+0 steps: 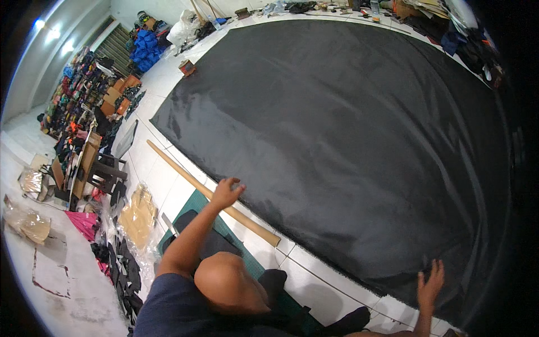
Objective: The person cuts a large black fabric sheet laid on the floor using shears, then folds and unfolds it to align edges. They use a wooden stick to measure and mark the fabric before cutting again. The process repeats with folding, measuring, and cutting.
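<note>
A large sheet of black fabric (337, 123) lies spread over the white tiled floor, with soft wrinkles toward its right side. My left hand (227, 194) is at the sheet's near left edge, above a long brown cardboard tube (255, 226). Its fingers are apart, lightly bent, and hold nothing; whether they touch the cloth I cannot tell. Over the near right part of the sheet, my right hand (431, 283) has its fingers spread, with nothing in them. The tube lies on the tiles alongside the fabric's frayed edge.
A green mat (193, 205) lies under my legs, with a flat silver strip (169, 223) nearby. A reddish block (187, 68) sits at the fabric's left border. Plastic-wrapped tan packages (138, 213), dark scraps (126, 275) and cardboard boxes (112, 96) line the left.
</note>
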Available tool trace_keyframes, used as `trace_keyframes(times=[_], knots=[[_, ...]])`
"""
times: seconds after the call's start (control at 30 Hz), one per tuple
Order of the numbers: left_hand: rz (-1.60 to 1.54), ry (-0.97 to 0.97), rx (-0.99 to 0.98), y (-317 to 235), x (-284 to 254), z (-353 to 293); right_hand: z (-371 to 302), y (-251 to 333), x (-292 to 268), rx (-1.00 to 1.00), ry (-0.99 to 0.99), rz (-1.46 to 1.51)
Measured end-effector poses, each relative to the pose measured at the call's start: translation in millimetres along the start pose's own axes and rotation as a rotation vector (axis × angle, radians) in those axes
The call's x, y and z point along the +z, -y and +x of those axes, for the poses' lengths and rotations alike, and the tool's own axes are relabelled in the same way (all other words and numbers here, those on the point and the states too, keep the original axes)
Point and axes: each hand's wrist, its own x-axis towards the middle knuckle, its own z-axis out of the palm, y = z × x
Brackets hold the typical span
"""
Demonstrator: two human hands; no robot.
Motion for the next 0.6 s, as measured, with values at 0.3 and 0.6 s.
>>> trace_keyframes(times=[0.3, 0.6], knots=[[0.226, -0.135, 0.017, 36, 151, -20, -85, 22, 64, -0.083, 0.099, -0.03], [0.135, -0.175, 0.115, 68, 166, 5, -99, 11, 83, -0.077, -0.008, -0.099]])
